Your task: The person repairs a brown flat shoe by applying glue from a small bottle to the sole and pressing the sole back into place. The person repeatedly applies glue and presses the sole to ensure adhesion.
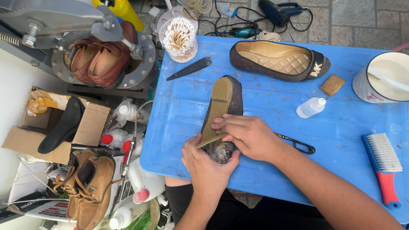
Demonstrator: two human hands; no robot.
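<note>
The blue plastic bench [272, 140] carried the work, and every place below was taken from the upturned brown flat shoe [225, 111] lying sole-up near its left edge. Beyond that shoe, toward the far edge, its brown quilted-lined mate [279, 59] was set upright. Far to the right of it a white tub with a stirring stick [383, 76] was stood, and nearer, also to the right, a red-handled white-bristled brush [383, 164] was laid. Just right of the shoe a small white squeeze bottle [312, 107] was lying, and beyond it to the left a black folding knife [190, 68].

On the shoe, the tan rubber sole layer [219, 108] was seen lifted at the heel end, where grey rough residue was exposed. The left hand [208, 164] was closed around the heel from below, gripping it. The right hand [249, 135] was laid over the loose sole edge, fingers curled narrowly and pinching it.

The step was judged to be the peeling or seating of the sole. It would be done well if the heel were kept firmly braced, the layer were moved evenly along its width, and the thin edge were not torn.
</note>
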